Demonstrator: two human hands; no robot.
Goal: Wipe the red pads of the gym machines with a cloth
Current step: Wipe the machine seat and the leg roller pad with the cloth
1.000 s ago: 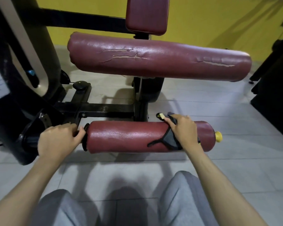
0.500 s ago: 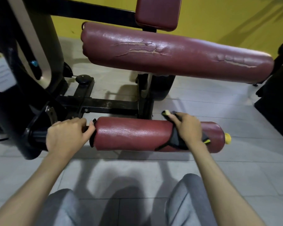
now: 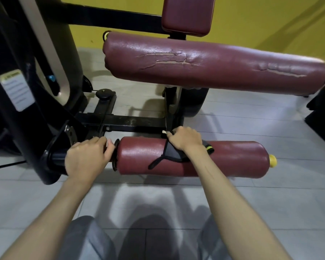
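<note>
Red pads (3): lower roller (image 3: 223, 158), long upper roller (image 3: 214, 68) and square pad (image 3: 188, 14) are sitting on one machine.
Cloth (1): dark cloth (image 3: 171, 153) is lying draped over the lower roller's top.
Right hand (image 3: 186, 139) (1): is gripping the cloth with curled fingers, pressing it onto the lower roller.
Left hand (image 3: 86, 158) (1): is gripping the black bar (image 3: 56, 159) just beside the lower roller.

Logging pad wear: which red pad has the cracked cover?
The long upper roller pad: cracks run along its top. The short lower roller and the square pad look intact.
</note>
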